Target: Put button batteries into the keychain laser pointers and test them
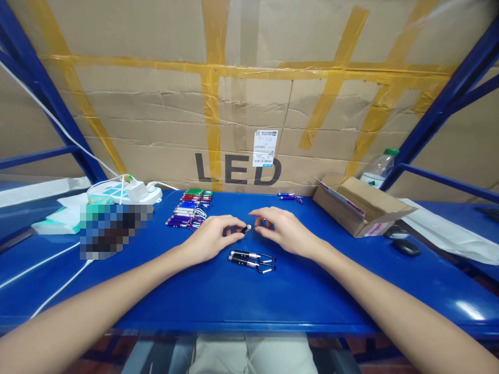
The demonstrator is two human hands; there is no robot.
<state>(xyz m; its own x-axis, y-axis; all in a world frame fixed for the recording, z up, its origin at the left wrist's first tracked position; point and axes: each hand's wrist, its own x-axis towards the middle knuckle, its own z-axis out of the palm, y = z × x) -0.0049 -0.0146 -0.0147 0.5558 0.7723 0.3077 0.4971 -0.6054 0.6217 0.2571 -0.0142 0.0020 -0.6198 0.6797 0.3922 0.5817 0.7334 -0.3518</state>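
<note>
My left hand [212, 238] is curled round a small black keychain flashlight [245, 228], whose silver tip sticks out to the right. My right hand [281, 228] hovers just right of that tip, fingers bent and pinched near it; what they grip, if anything, is too small to name. Two more black keychain flashlights [251, 260] with silver clips lie side by side on the blue table [241, 301], just in front of both hands.
A row of several coloured flashlights [191, 208] lies behind my left hand. Two more flashlights [290, 197] sit near the cardboard wall. An open cardboard box [360, 212], a bottle [380, 167], a computer mouse [406, 247] and a power strip [125, 193] stand around.
</note>
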